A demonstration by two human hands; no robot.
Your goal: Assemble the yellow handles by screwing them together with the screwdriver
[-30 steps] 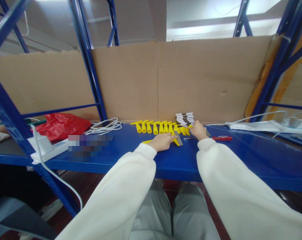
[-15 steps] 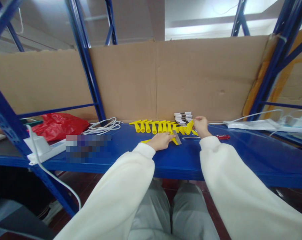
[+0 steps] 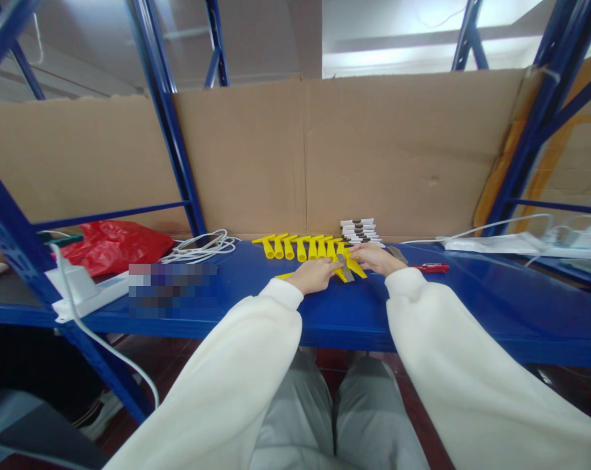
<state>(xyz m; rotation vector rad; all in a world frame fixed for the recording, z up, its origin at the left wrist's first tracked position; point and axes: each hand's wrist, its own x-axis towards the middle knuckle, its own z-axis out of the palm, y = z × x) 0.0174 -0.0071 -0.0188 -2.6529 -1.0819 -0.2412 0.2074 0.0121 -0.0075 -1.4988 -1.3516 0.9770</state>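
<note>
My left hand (image 3: 315,275) is closed around the handle of a yellow scraper, with a flat grey metal blade (image 3: 345,269) at its head. My right hand (image 3: 377,258) pinches a yellow plastic piece (image 3: 357,268) right against that blade. Behind both hands, a row of yellow T-shaped scraper handles (image 3: 302,250) lies side by side with their round ends toward me. Just past my right fingers is a stack of white strips with dark middles (image 3: 358,230). To the right of my right hand lies a red-handled screwdriver (image 3: 432,267), its shaft hidden by the hand.
A blue shelf top (image 3: 471,307) carries everything, backed by a cardboard sheet (image 3: 373,143). At left are a red plastic bag (image 3: 119,248), coiled white cable (image 3: 202,248) and a white power strip (image 3: 111,287). Blue uprights (image 3: 170,143) flank the space.
My right hand has come left and toward me from the small yellow pieces, carrying one to the scraper head. My left hand has stayed in place with the scraper.
</note>
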